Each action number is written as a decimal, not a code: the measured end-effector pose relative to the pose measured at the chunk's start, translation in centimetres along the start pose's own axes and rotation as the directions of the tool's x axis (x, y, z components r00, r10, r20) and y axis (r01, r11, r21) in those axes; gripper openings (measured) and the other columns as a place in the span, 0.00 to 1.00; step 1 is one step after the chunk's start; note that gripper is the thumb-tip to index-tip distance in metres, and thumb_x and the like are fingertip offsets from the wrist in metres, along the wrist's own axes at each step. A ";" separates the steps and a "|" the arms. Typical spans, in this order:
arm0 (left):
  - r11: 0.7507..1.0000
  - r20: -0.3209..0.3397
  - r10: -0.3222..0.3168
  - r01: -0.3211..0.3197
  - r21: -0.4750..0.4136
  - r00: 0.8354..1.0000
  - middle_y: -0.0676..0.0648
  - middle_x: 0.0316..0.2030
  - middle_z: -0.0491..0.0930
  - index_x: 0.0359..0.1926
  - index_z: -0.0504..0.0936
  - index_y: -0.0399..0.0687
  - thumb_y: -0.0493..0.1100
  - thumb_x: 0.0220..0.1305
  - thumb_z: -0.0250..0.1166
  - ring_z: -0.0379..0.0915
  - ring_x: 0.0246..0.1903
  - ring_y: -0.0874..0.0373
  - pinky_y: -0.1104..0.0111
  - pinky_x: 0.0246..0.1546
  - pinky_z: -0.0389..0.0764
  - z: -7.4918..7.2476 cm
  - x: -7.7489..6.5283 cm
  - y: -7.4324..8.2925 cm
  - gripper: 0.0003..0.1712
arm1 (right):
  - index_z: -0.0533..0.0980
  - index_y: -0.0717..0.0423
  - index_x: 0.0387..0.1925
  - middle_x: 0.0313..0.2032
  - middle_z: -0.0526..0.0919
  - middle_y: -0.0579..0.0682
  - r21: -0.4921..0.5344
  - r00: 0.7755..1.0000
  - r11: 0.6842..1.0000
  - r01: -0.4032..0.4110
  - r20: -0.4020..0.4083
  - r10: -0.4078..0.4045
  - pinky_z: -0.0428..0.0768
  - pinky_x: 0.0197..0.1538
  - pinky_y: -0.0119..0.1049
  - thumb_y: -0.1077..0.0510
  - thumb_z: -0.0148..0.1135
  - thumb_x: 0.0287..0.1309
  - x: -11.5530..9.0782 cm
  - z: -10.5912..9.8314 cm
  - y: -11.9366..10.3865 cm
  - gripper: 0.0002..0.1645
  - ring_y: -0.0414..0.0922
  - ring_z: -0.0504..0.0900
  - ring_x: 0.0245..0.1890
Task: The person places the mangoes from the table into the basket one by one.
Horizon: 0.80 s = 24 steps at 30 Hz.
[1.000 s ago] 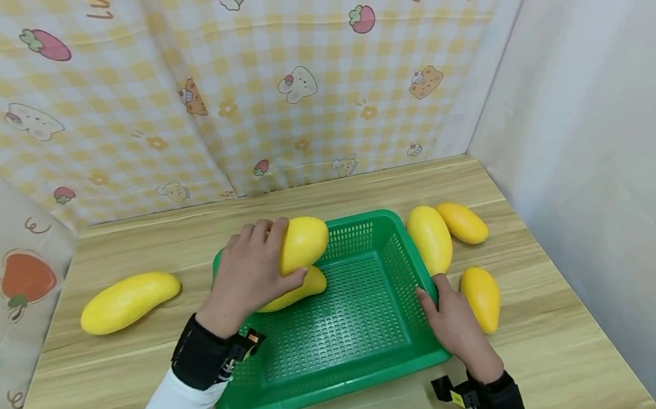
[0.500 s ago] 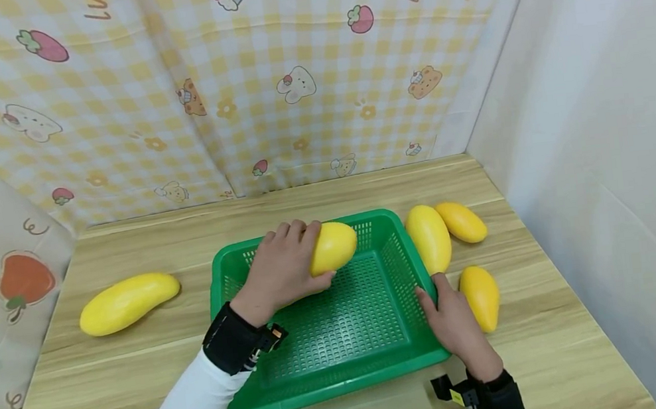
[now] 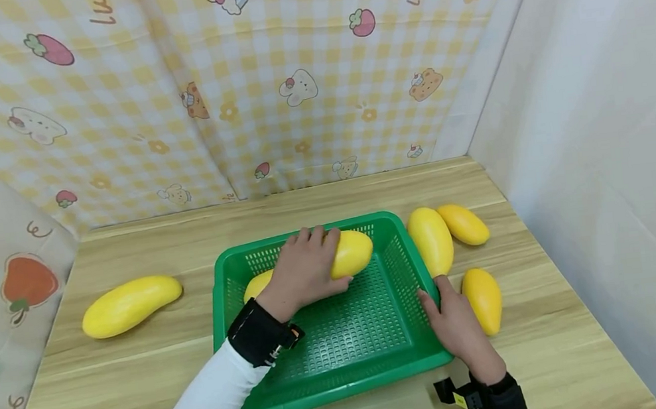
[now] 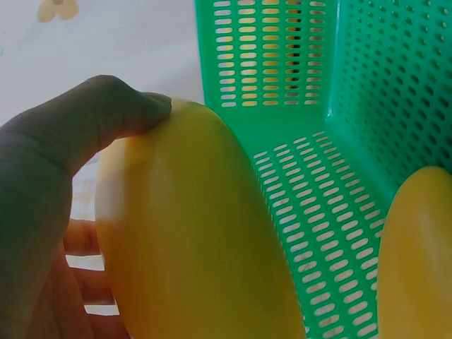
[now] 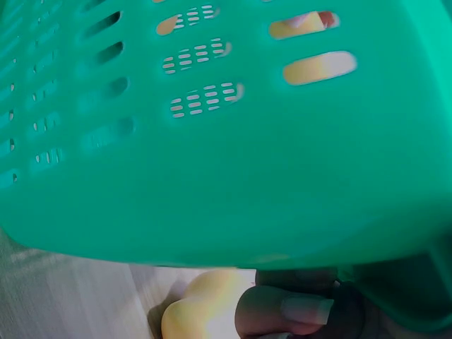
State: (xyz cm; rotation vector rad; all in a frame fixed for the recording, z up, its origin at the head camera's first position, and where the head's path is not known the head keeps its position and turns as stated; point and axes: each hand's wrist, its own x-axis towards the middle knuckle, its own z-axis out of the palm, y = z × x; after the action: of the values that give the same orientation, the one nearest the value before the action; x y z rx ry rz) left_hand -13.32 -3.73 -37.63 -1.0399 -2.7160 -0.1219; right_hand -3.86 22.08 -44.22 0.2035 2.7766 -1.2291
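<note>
The left hand holds a smooth yellow fruit, thumb on one side and fingers on the other, within the rear half of a perforated green basket; whether the fruit touches the basket floor cannot be told. The right hand, well apart from the left, grips the basket's right rim, while a second fruit lies inside at the left, partly hidden. On the wooden counter, a long fruit lies left of the basket, and a large oval fruit, a small fruit and a tapered fruit lie to its right.
</note>
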 end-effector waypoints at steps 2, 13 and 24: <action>1.000 0.012 -0.003 0.002 0.006 1.000 0.39 0.42 0.76 0.58 0.72 0.40 0.66 0.51 0.67 0.73 0.38 0.45 0.56 0.39 0.77 0.3 0.3 0.2 0.43 | 0.66 0.59 0.46 0.21 0.71 0.51 -0.001 1.000 1.000 0.000 -0.001 0.000 0.73 0.21 0.37 0.51 0.49 0.71 0.0 0.0 0.1 0.14 0.44 0.72 0.17; 0.998 0.119 -0.053 0.049 0.029 0.991 0.38 0.47 0.76 0.60 0.71 0.40 0.67 0.51 0.65 0.74 0.43 0.44 0.55 0.42 0.78 1.8 1.6 2.1 0.45 | 0.66 0.59 0.46 0.21 0.70 0.51 -0.001 1.000 1.000 0.010 0.001 -0.010 0.72 0.21 0.37 0.51 0.49 0.71 0.1 -0.1 0.0 0.14 0.44 0.71 0.17; 0.990 0.106 -0.126 0.117 0.084 0.986 0.39 0.44 0.77 0.58 0.73 0.38 0.68 0.49 0.66 0.75 0.40 0.45 0.54 0.39 0.78 3.8 2.2 3.7 0.46 | 0.66 0.59 0.46 0.22 0.71 0.51 0.016 1.000 1.000 -0.003 0.007 0.002 0.73 0.22 0.37 0.50 0.49 0.71 0.1 -0.1 0.0 0.15 0.44 0.72 0.18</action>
State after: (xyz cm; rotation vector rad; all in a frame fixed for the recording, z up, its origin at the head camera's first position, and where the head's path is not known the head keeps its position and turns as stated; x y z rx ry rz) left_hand -13.15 1.02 -40.80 -0.8846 -2.8590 0.0212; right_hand -3.95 22.16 -44.23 0.2037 2.7611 -1.2489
